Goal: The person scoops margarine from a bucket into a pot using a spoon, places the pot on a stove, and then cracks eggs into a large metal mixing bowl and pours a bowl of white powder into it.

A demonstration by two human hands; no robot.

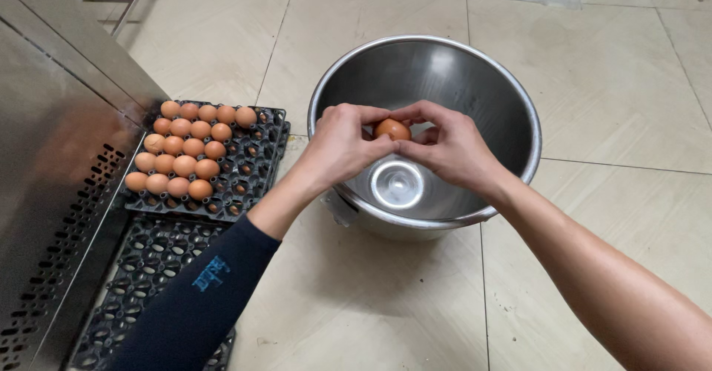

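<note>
1. Underfoot, a floor of large beige tiles (608, 81) is seen, with grey grout lines and some scuffing.
2. A perforated stainless steel cabinet (52, 171) is set along the left edge.
3. A black egg tray (256, 159) lies on the floor beside the cabinet, partly filled with brown eggs (182, 156) on its left side; a second, empty black tray (141, 282) lies nearer the camera.
4. A large stainless steel mixing bowl (475, 67) is placed on the floor right of the trays; nothing is seen inside it.
5. A single brown egg (391, 128) is held above the bowl's middle.
6. The left hand (341, 145), its forearm covered by a dark blue sleeve (200, 297), is curled with its fingers grasping the egg's left side.
7. The right hand (449, 145), bare-armed, is arched opposite, its fingers gripping the egg's right side.
</note>
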